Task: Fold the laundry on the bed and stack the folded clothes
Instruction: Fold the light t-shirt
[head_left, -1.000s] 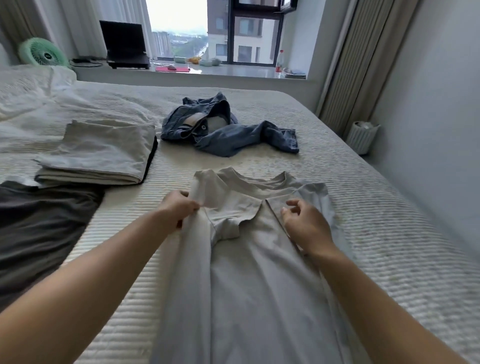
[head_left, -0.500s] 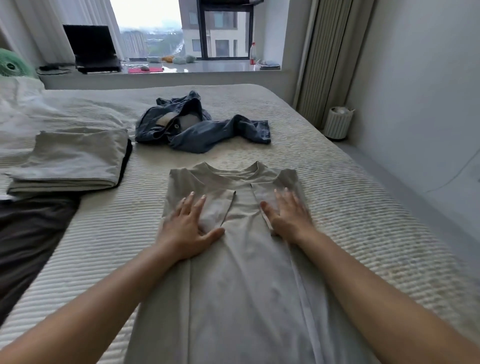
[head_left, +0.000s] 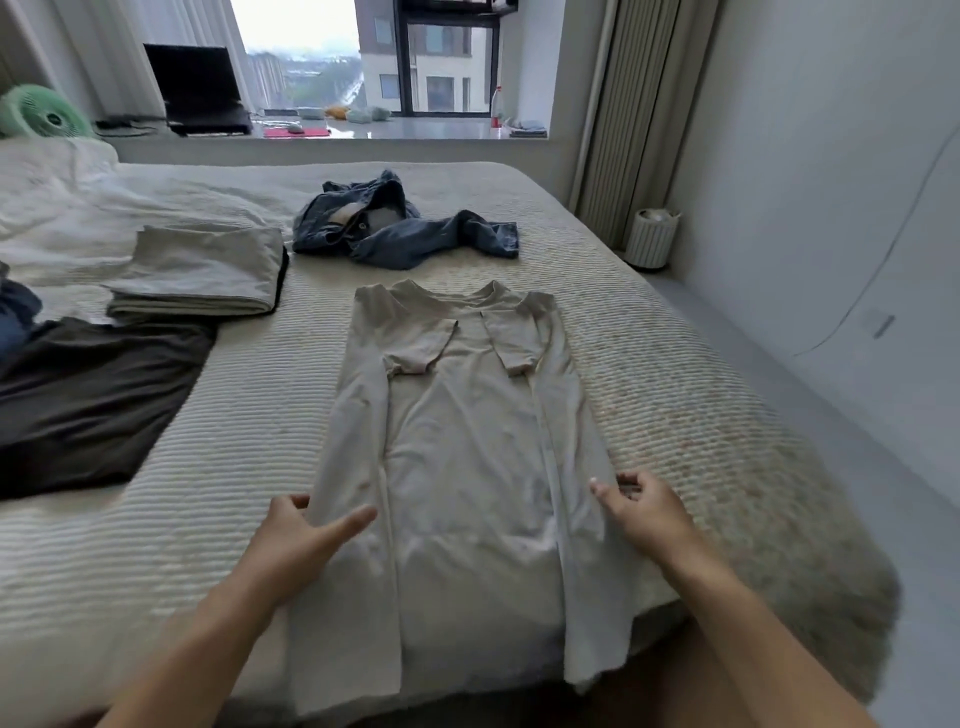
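My left hand (head_left: 291, 540) and right hand (head_left: 644, 512), moved down from the collar, now pinch the long-folded beige cotton T-shirt (head_left: 467, 457) at its side edges; cross-fold comes next.

Left fingers (head_left: 298, 501) perhaps under shirt (head_left: 467, 467)

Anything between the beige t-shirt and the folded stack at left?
Nothing visible. Bare ribbed bedspread lies between the beige t-shirt and the folded beige stack. The dark grey garment lies nearer than that line, the crumpled denim jeans beyond it.
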